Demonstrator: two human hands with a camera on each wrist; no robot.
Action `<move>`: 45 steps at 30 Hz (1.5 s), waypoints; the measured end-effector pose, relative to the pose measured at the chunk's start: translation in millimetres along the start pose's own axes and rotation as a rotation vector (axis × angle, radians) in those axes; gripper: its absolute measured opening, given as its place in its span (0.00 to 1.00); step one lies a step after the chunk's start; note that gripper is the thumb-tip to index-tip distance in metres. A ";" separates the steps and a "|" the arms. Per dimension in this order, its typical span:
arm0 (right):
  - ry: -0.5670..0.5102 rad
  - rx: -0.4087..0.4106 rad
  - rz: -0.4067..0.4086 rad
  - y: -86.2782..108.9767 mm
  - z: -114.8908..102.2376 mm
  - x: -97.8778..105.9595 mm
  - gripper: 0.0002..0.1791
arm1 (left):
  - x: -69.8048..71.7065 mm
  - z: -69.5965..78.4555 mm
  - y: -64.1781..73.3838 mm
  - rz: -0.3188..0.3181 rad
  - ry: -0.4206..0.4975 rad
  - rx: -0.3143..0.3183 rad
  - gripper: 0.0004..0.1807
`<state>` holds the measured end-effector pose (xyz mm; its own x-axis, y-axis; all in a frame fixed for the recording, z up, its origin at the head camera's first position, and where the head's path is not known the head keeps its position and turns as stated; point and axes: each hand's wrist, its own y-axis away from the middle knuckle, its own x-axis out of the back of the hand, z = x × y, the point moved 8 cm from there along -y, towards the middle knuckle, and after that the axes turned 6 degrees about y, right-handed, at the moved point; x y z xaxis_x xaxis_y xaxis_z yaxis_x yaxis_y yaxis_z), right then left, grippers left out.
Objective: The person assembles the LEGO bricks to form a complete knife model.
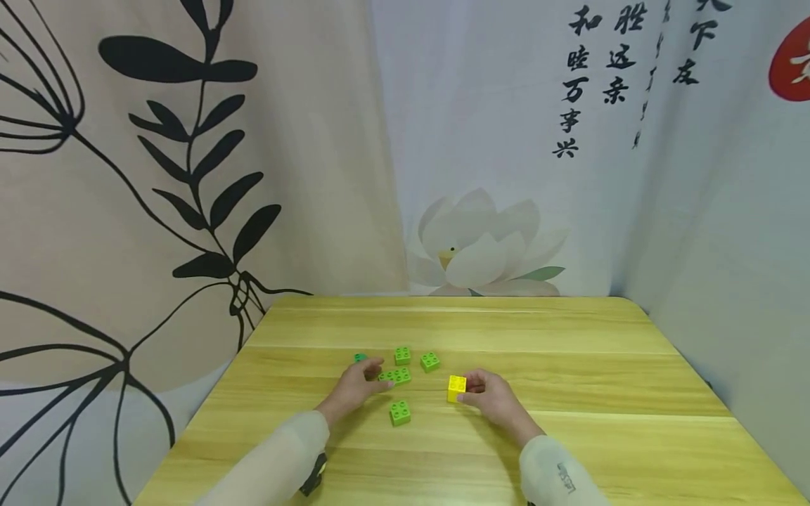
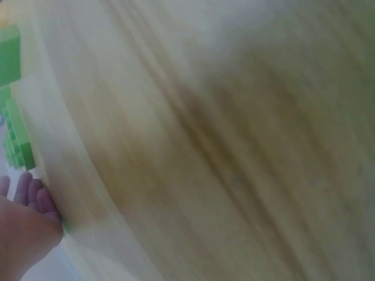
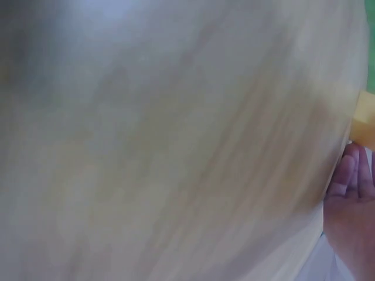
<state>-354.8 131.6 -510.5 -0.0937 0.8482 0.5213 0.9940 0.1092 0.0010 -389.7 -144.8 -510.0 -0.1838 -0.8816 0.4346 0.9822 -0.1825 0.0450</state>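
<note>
On the wooden table, a long green toy brick lies in front of my left hand. The thumb is at the brick's near corner and the fingers are spread over its left end. In the left wrist view, the fingers of the left hand come close to the studded green brick. My right hand pinches a yellow toy brick at its right side, thumb in front. At the right wrist view's edge, the yellow brick shows just above the fingertips.
Square green bricks stand nearby: one behind the long brick, one to its right, one nearer. A darker green brick is partly hidden behind the left hand. A printed curtain hangs behind the table.
</note>
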 end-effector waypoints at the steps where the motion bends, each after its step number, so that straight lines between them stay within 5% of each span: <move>1: -0.005 -0.002 -0.004 -0.5 0.5 0.4 0.17 | -0.1 0.0 -0.2 -0.002 0.005 0.004 0.35; 21: -0.005 -0.007 -0.066 -1.3 -0.4 1.5 0.20 | -7.9 -4.3 -1.8 0.017 0.003 -0.045 0.31; 36: -0.008 -0.032 -0.060 -2.2 8.6 0.7 0.22 | -12.6 -0.4 2.3 0.024 -0.113 -0.142 0.22; 45: -0.016 -0.007 -0.065 -3.5 5.7 1.2 0.20 | -9.2 1.6 3.3 0.003 -0.096 -0.126 0.21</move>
<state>-358.7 135.2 -514.6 -0.1592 0.8476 0.5063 0.9861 0.1608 0.0408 -384.7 -136.6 -512.4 -0.1702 -0.8378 0.5188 0.9689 -0.2382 -0.0668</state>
